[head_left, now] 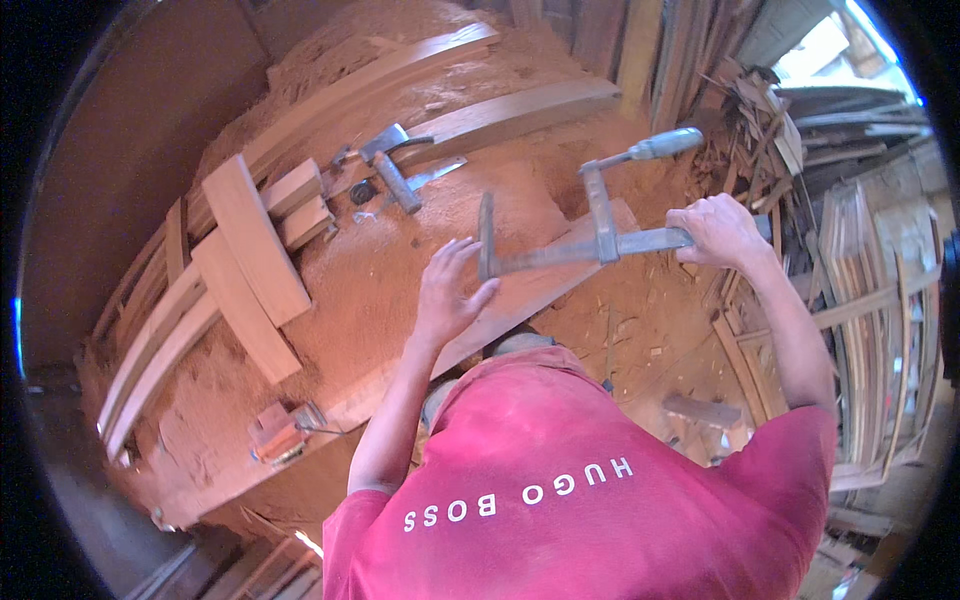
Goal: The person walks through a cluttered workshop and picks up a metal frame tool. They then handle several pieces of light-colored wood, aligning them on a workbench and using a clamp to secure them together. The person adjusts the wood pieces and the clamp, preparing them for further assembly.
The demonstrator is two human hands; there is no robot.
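the right hand [722, 232] is closed around the far end of the long grey metal bar clamp [590, 245], which lies across a flat reddish wooden board [520, 300] at the near edge of the sawdust-covered workbench [400, 270]. the clamp's sliding arm stands up from the bar and ends in a pale rounded handle. the left hand [448, 292] has its fingers spread open, fingertips just beside the clamp's fixed jaw end and above the board; whether it touches the metal cannot be told. further back on the bench lies a grey hatchet with a metal head [390, 165], near two long curved wooden rails [480, 105]. toward the left edge sit several short pale wooden planks [255, 240], stacked crosswise over more curved strips. a small reddish block [275, 430] rests near the front left corner.
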